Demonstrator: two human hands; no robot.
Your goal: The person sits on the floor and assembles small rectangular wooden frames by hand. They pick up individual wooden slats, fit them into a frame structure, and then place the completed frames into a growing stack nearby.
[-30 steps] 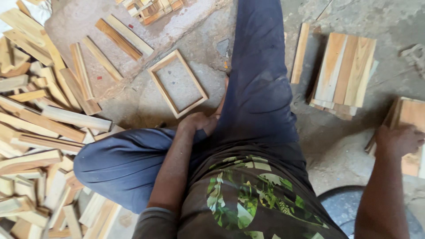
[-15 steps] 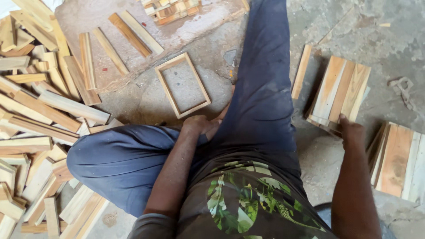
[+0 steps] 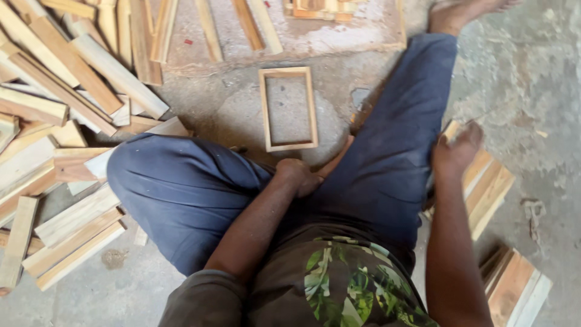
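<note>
Wood strips (image 3: 484, 184) under right hand (image 3: 455, 151); left hand (image 3: 298, 175) fisted.

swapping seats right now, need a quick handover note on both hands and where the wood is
Left hand: closed, resting between the legs, holding nothing that shows.
Right hand: on the top slat of the stack of slats beside the right leg; the blur hides its grip.
Wooden frame: assembled, flat on the floor ahead, untouched.
More loose slats are heaped on the left, and a second stack lies at lower right.
Done: one frame. Left: all other slats are loose.
</note>
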